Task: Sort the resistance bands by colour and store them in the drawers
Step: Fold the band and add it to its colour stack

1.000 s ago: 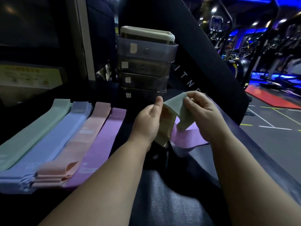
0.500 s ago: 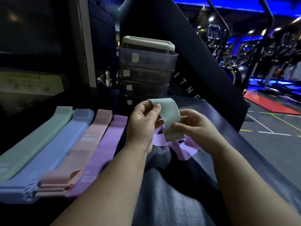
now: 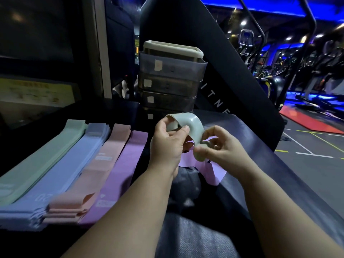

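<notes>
A pale green resistance band [image 3: 192,127] arches in the air between both hands, just in front of the drawers. My left hand [image 3: 167,144] pinches its upper end between thumb and fingers. My right hand [image 3: 221,148] pinches its curled lower end. A loose purple band [image 3: 212,170] lies on the dark bench under my hands. On the left lie four sorted stacks side by side: green [image 3: 42,161], blue [image 3: 68,170], pink [image 3: 100,168] and purple [image 3: 122,170]. Behind stands a smoky plastic drawer unit [image 3: 171,84], all its drawers closed, each with a small label.
A slanted black machine panel [image 3: 223,75] rises right behind the drawer unit. The bench edge [image 3: 270,151] drops to the gym floor on the right, with exercise machines [image 3: 270,81] beyond. A dark wall with a yellow notice [image 3: 37,92] is at the left.
Both hands have come lower with the green band. It has gone from a flat folded piece to a curved arch, and my right hand now pinches its rolled lower end.
</notes>
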A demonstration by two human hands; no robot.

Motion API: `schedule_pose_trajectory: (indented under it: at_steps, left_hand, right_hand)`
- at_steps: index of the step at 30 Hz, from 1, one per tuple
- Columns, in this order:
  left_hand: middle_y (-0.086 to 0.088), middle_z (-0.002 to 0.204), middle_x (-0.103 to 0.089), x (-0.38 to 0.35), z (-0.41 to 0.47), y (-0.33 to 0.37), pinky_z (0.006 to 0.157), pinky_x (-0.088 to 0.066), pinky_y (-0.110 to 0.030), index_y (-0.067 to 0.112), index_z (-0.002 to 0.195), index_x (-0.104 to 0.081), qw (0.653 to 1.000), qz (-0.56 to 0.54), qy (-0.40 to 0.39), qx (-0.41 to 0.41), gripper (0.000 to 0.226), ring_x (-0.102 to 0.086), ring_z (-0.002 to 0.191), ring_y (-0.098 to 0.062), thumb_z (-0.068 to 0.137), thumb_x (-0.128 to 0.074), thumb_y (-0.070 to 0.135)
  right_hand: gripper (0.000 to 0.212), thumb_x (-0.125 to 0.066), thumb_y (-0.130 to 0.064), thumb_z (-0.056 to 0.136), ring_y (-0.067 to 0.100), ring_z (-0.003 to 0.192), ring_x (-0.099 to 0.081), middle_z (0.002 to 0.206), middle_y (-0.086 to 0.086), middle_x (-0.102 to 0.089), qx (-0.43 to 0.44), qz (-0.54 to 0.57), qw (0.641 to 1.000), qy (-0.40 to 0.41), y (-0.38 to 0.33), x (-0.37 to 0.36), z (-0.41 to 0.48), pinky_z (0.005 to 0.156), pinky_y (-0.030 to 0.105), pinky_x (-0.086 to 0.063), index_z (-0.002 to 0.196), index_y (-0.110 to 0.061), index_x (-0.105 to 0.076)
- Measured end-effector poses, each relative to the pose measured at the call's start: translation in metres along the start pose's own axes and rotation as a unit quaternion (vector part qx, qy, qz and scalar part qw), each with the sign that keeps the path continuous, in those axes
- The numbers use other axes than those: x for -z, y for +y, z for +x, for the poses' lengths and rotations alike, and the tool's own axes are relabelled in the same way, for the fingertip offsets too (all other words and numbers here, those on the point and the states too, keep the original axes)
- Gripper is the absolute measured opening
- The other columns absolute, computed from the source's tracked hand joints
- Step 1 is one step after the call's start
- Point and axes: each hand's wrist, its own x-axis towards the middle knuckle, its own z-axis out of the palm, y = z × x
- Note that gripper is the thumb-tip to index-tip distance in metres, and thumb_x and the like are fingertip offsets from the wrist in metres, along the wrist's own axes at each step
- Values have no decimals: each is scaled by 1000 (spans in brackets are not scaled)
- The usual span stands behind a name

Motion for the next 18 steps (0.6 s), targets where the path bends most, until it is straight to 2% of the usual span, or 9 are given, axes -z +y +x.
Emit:
schedule_pose_trajectory:
  at_steps: [2,4,6,9,11,14,16,18]
  left_hand:
    - [-6,82,-62,0,0,-1,56,-53,-23,15,129,-49,1000,6,3,4,40,-63,55,-7,92,-64,8]
    - [-6,84,-63,1,0,-2,56,-53,-22,13,128,-51,1000,23,6,1,41,-65,55,-7,91,-66,9]
    - [-5,83,-65,2,-1,-2,55,-52,-20,12,125,-54,999,50,5,-5,39,-66,58,-6,89,-68,11]
    - [-1,79,-67,2,-2,0,50,-47,-12,13,117,-57,997,81,3,-12,30,-66,58,-1,89,-69,13]
    - [-4,82,-69,3,-2,1,48,-45,-9,13,114,-58,996,90,10,-9,26,-66,59,-1,89,-69,14]
    - [-9,90,-72,4,-3,2,48,-44,-8,13,110,-60,994,107,21,0,25,-68,64,-6,88,-71,17]
    - [-9,90,-71,4,-4,2,47,-43,-7,12,105,-60,993,118,19,-1,21,-66,58,-3,87,-72,15]
    - [-8,86,-70,4,-6,3,48,-43,-6,14,96,-61,991,133,10,-4,16,-63,55,-1,85,-73,15]
  right_hand:
    - [51,-82,-61,48,9,85,-64,97,-12,-64,11,-80,997,6,2,-2,1,76,30,-51,85,-34,-61]
    - [43,-80,-56,51,5,87,-61,97,-20,-60,26,-127,992,9,3,-2,2,75,25,-47,84,-37,-61]
    - [36,-77,-52,55,9,85,-64,90,-21,-65,20,-117,993,-1,2,-1,1,77,32,-52,83,-33,-63]
    - [22,-81,-33,76,21,79,-72,77,0,-74,3,-33,998,-50,0,1,-2,87,48,-55,85,-18,-67]
    - [22,-74,-34,83,20,76,-71,74,3,-73,2,-25,999,-39,3,3,-1,87,52,-54,86,-14,-68]
    - [13,-69,-32,89,20,80,-68,79,-4,-72,13,-39,999,-16,6,6,2,86,52,-53,84,-20,-70]
    - [12,-68,-26,90,14,76,-64,77,-10,-70,17,-34,999,-2,5,8,2,84,45,-52,79,-23,-71]
    - [12,-68,-26,89,8,72,-60,74,-10,-69,22,-18,1000,1,2,10,1,79,39,-49,79,-22,-71]
